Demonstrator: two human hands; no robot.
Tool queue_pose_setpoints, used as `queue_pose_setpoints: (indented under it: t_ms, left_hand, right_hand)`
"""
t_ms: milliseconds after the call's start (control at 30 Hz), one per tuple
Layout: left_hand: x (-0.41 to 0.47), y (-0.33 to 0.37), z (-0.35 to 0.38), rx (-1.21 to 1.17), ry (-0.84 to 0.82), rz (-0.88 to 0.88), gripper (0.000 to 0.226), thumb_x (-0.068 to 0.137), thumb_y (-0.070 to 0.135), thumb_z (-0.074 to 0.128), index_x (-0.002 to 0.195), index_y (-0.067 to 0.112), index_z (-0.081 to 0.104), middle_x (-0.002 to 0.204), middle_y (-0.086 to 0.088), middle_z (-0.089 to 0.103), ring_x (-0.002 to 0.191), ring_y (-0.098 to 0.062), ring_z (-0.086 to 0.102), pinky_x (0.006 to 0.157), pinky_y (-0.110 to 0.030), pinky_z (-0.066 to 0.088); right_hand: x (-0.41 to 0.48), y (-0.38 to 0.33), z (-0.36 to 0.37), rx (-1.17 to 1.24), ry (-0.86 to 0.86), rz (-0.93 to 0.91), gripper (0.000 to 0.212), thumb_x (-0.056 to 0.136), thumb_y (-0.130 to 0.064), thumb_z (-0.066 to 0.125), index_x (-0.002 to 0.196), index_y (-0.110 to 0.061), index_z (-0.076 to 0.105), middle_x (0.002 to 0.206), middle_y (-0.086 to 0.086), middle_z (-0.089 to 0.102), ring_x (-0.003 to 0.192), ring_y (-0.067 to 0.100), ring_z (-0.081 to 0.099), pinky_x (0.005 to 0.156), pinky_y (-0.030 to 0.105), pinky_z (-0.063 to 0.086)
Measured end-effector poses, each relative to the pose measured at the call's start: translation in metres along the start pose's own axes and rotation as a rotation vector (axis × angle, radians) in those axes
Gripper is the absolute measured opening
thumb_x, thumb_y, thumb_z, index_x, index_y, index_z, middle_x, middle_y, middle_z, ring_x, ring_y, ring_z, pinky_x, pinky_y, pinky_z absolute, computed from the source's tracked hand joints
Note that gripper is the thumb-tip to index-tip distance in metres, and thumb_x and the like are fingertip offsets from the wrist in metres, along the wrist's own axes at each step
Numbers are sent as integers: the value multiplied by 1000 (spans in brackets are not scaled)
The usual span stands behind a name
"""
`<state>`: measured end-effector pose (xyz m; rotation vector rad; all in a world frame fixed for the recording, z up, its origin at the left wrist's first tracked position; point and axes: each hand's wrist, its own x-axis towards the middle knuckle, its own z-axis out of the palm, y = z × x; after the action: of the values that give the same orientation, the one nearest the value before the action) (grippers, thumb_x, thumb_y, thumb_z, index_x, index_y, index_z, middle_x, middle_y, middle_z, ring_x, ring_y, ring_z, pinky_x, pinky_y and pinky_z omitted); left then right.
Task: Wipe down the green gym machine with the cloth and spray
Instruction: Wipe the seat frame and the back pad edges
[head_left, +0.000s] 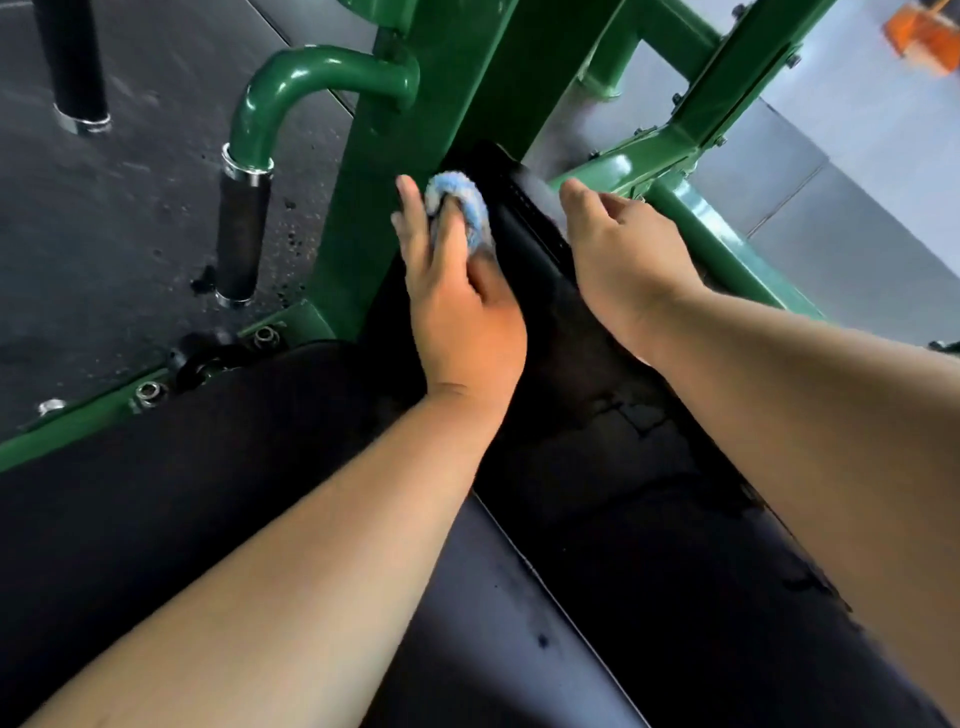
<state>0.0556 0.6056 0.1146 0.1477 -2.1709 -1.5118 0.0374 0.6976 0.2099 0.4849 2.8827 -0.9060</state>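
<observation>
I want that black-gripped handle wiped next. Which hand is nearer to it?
Left. The left hand, gripping the blue cloth, is just right of the handle, across the green upright; the right hand is farther right, beyond the cloth.

Blue fluffy cloth (470, 200) sits btwn the green steel upright post (384, 171) on its L and the long black padded backrest (597, 395) on its R, bunched under the fingers (410, 208) of the left hand (457, 317). Right hand (623, 249) is further R, over the backrest's far edge, just in front of the green slanted frame beam (722, 249). Well L of the post, a curved green tube handle w/ black foam grip (241, 228) hangs over the dark rubber floor (104, 234); a black seat cushion (156, 493) lies below-L, nearest the person.
</observation>
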Motion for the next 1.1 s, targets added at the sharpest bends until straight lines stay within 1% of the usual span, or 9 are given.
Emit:
queue_pose_setpoints:
  t_ms: [133, 267, 467, 600, 701, 867, 967, 1034, 1101]
  left_hand:
    - [-63, 8, 2, 21, -129, 269, 36, 97, 14, 43, 131, 5, 49, 153, -19, 28, 143, -41, 21, 117, -41, 25]
    - [-99, -14, -24, 93, -392, 641, 25, 99, 8, 36, 123, 9, 45, 151, -12, 28, 141, -37, 24, 117, -41, 26]
    - [3, 9, -2, 85, -63, -33, 55, 87, -7, 33, 140, -2, 42, 156, -20, 19, 145, -37, 16, 107, -1, 10]
    - [-72, 10, -14, 98, -304, 263, 57, 84, -1, 28, 140, 6, 35, 156, -22, 16, 144, -41, 15, 117, -40, 22]
    - [-118, -9, -46, 89, -585, 471, 48, 87, 1, 30, 133, 12, 37, 153, -12, 28, 142, -32, 26, 116, -32, 25]
    - [-58, 8, -63, -54, -379, 73, 36, 79, 1, 58, 104, 27, 53, 113, 4, 58, 100, -1, 55, 86, -8, 40]
    - [-38, -7, -74, 15, -672, 96, 36, 76, 1, 65, 110, 10, 66, 119, 2, 58, 106, -16, 57, 95, -26, 46]
    - [-30, -12, -98, 13, -931, -29, 42, 79, -8, 62, 113, 17, 67, 125, 12, 54, 116, -5, 53, 105, -29, 42]
    - [-6, -6, -114, 79, -857, -70, 50, 77, -13, 48, 97, 28, 68, 116, 17, 59, 107, 2, 55, 100, -25, 42]
  right_hand:
    - [3, 3, -2, 38, 39, 10, 47, 99, -48, 31, 64, -22, 48, 68, -5, 47, 78, 24, 49, 61, 30, 32]
    - [3, 2, -6, 113, 5, 29, 49, 100, -45, 30, 98, -13, 68, 83, 5, 61, 82, 25, 55, 68, 28, 39]
    - [-13, 27, -16, 280, 20, -22, 36, 98, -41, 40, 124, -31, 64, 125, -6, 63, 119, 17, 54, 105, 35, 41]
    - [-12, 33, -16, 296, 95, -74, 32, 98, -40, 43, 118, -30, 65, 117, -6, 66, 114, 16, 58, 102, 34, 43]
    - [-22, 22, -10, 35, 138, -252, 33, 98, -39, 41, 125, -32, 59, 128, -4, 60, 120, 19, 51, 102, 33, 41]
    - [-76, 37, 9, -573, 144, -844, 54, 82, -44, 44, 126, -19, 64, 137, 1, 58, 129, 25, 50, 113, 43, 25]
    - [-87, 57, 15, -789, 27, -869, 62, 79, -52, 51, 127, -14, 64, 133, 1, 61, 129, 22, 52, 115, 46, 20]
    - [-85, 59, 16, -883, -3, -890, 50, 78, -42, 59, 123, -22, 67, 130, -2, 63, 128, 25, 53, 114, 48, 18]
    - [-86, 62, 24, -901, -32, -910, 38, 82, -30, 55, 117, -30, 71, 129, -4, 64, 128, 29, 52, 115, 50, 14]
